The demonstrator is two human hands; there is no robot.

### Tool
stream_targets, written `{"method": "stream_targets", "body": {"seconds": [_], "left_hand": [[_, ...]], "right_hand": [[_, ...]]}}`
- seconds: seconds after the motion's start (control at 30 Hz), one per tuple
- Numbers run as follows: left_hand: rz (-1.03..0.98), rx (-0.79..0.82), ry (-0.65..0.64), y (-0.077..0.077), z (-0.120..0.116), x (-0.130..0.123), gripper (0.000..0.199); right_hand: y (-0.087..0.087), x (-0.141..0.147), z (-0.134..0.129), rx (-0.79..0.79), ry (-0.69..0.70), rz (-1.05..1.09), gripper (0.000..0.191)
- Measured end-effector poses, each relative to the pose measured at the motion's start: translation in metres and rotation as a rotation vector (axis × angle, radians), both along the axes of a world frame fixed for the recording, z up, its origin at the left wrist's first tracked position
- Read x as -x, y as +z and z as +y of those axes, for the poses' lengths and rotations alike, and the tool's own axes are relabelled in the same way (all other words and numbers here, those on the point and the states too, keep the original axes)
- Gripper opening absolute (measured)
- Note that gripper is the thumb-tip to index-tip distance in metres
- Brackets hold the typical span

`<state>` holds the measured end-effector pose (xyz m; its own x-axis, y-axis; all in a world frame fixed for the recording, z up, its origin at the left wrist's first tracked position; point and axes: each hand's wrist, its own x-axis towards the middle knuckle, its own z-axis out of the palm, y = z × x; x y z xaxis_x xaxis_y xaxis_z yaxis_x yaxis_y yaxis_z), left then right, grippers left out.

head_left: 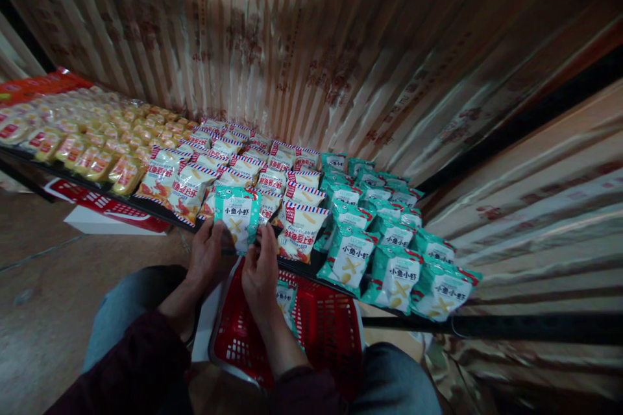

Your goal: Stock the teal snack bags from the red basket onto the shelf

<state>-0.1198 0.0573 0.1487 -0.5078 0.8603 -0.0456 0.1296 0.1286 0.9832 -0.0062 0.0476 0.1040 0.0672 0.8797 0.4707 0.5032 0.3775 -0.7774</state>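
Note:
Between my two hands is a teal-and-white snack bag [236, 215], upright at the shelf's front edge. My left hand [205, 251] grips its lower left side, and my right hand [261, 266] has its lower right side between thumb and fingers. Behind and around it stand rows of white snack bags with red-and-blue striped tops [302, 230]. Below my hands is a red basket [335, 331] with a white rim; another teal bag [286, 301] lies in it, partly hidden by my right forearm.
More teal bags [395, 275] fill the shelf's right end. Yellow wrapped packs [127, 172] stand in rows to the left. A second red basket [104, 206] is under the shelf on the left. Corrugated wrapped sheeting [302, 45] rises behind, and a dark bar [525, 329] runs right.

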Motion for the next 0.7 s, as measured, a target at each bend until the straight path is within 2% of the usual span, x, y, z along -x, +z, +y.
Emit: {"method": "stream_targets", "body": {"seconds": [0.2,0.43,0.57,0.7], "left_hand": [[-0.043,-0.045,-0.036,0.001,0.000,-0.005,0.029],[-0.086,-0.060,-0.041,-0.007,0.009,-0.009,0.029],[-0.072,-0.050,-0.041,-0.008,0.010,-0.008,0.029],[-0.051,-0.034,-0.052,-0.006,0.008,-0.009,0.029]], "right_hand": [[0.005,-0.003,-0.001,-0.044,-0.004,-0.049,0.053],[-0.001,0.000,0.005,-0.021,-0.038,-0.123,0.054],[0.007,-0.003,-0.001,-0.043,0.009,-0.202,0.055],[0.017,-0.015,-0.019,-0.128,0.068,-0.359,0.057]]}}
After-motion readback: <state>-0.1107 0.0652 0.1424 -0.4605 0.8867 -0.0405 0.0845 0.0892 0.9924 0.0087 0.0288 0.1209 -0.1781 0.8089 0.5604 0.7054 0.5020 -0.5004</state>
